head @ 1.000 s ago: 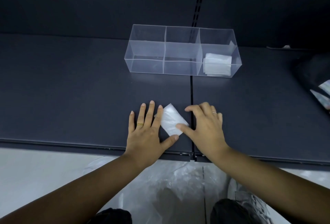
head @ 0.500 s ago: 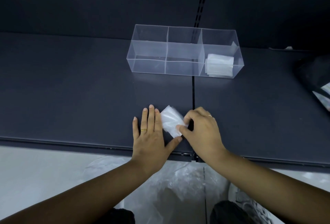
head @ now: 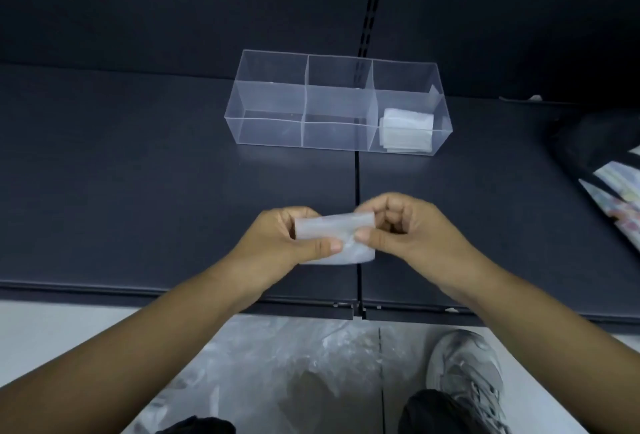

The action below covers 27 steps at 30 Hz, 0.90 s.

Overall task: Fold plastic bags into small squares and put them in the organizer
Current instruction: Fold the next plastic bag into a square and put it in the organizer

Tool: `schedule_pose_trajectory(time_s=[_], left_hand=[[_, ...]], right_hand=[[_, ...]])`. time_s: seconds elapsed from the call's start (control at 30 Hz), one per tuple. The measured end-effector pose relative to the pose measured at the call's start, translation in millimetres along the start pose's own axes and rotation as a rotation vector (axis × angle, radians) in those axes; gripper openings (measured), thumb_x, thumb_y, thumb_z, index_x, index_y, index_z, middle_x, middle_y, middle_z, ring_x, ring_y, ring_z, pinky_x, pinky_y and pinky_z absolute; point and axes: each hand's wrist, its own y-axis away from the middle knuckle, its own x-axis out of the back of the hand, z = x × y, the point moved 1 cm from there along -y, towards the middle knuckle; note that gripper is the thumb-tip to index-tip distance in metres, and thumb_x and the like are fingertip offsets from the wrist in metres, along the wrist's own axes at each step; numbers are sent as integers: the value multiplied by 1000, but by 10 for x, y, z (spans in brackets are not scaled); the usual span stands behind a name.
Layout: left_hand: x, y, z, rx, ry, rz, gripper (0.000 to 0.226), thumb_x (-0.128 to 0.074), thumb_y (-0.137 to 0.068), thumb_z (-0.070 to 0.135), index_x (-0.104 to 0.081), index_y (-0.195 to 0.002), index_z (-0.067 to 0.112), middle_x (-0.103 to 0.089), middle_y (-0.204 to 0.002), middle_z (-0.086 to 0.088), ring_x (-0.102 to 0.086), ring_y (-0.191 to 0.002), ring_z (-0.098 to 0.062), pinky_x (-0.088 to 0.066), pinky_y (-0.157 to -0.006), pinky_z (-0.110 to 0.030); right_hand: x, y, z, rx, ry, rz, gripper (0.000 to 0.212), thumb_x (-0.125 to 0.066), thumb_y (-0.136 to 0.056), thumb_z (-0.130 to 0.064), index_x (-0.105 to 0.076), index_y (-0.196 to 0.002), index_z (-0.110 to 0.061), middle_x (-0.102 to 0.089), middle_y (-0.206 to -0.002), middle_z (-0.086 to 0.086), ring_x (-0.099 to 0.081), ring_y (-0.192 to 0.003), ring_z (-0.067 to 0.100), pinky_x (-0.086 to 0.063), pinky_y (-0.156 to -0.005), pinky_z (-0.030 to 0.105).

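The organizer [head: 337, 104] stands on the shelf [head: 138, 191], toward its back. Folded bags [head: 407, 129] lie in the organizer's right compartment. In front of the organizer, above the shelf's front part, the left hand [head: 280, 239] and right hand [head: 405, 226] hold a folded bag [head: 334, 238] between them.

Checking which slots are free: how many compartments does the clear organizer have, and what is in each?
3. The organizer has a left compartment and a middle one, both empty, and a right one holding a stack of folded bags.
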Motion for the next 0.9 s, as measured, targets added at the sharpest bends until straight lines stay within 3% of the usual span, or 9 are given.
schedule_pose_trajectory(time_s=[0.03, 0.13, 0.3, 0.4, 0.5, 0.63, 0.7, 0.8, 0.9], left_hand=[[-21, -15, 24, -17, 26, 37, 11, -80, -72, 8, -70, -75, 12, -69, -72, 4, -62, -67, -5, -47, -60, -12], [13, -89, 94, -97, 39, 144, 12, -78, -74, 9, -72, -69, 18, -73, -74, 4, -66, -69, -4, -49, -65, -9], [151, -109, -31, -164, -210, 277, 10, -79, -76, 15, -72, -70, 19, -73, -75, 3, -66, -69, -5, -50, -66, -12], [95, -32, -244, -172, -389, 220, 18, -78, -78, 13, -69, -67, 24, -71, -73, 9, -65, -67, -2, -50, -66, -14], [102, 49, -399, -217, -534, 211, 23, -77, -78, 13, -66, -67, 30, -67, -78, 20, -62, -79, 3, -42, -70, -4], [127, 111, -474, -312, -733, 216, 24, -79, -75, 9, -65, -73, 29, -60, -89, 21, -55, -90, -7, -28, -85, 1], [125, 125, -483, -325, -797, 218, 19, -79, -75, 10, -68, -81, 25, -58, -98, 17, -52, -95, -11, -29, -92, -7], [141, 158, -554, -330, -902, 193, 22, -78, -78, 18, -69, -98, 22, -55, -114, 12, -49, -107, -14, -33, -95, -28], [164, 215, -627, -354, -977, 135, 36, -66, -87, 36, -61, -121, 25, -45, -137, 12, -38, -130, -11, -20, -107, -26]], right_hand=[[39, -15, -2, -26, -14, 27, 8, -75, -79, -14, -69, -83, -16, -69, -81, 12, -58, -74, 15, -49, -76, 27], [333, -190, -70, 21, 60, 190, 18, -74, -80, -10, -67, -66, -19, -66, -67, -4, -56, -65, 5, -47, -66, 15], [1194, -843, -188, -34, 143, 586, 8, -76, -80, -19, -71, -76, -14, -71, -80, -3, -62, -71, 2, -49, -67, 12], [1368, -1183, -57, -169, 372, 562, 21, -78, -77, -19, -73, -89, -3, -71, -97, 11, -65, -87, 19, -53, -83, 31], [1332, -1338, 27, -286, 684, 532, 27, -79, -75, -28, -73, -94, -11, -70, -103, 7, -64, -101, 25, -50, -85, 31], [1279, -1386, -46, -408, 972, 567, 36, -76, -73, -33, -69, -103, -16, -67, -111, 7, -60, -107, 28, -45, -89, 32], [1271, -1363, -83, -335, 1022, 613, 32, -73, -75, -24, -66, -105, -13, -64, -112, 9, -59, -107, 30, -46, -90, 35], [1191, -1263, -115, 69, 966, 690, 14, -60, -83, -8, -66, -96, -8, -59, -108, 12, -58, -97, 30, -43, -76, 30], [996, -1213, -30, 185, 1014, 338, 29, -47, -99, -30, -65, -89, -8, -60, -97, 8, -56, -89, 27, -43, -73, 34]])
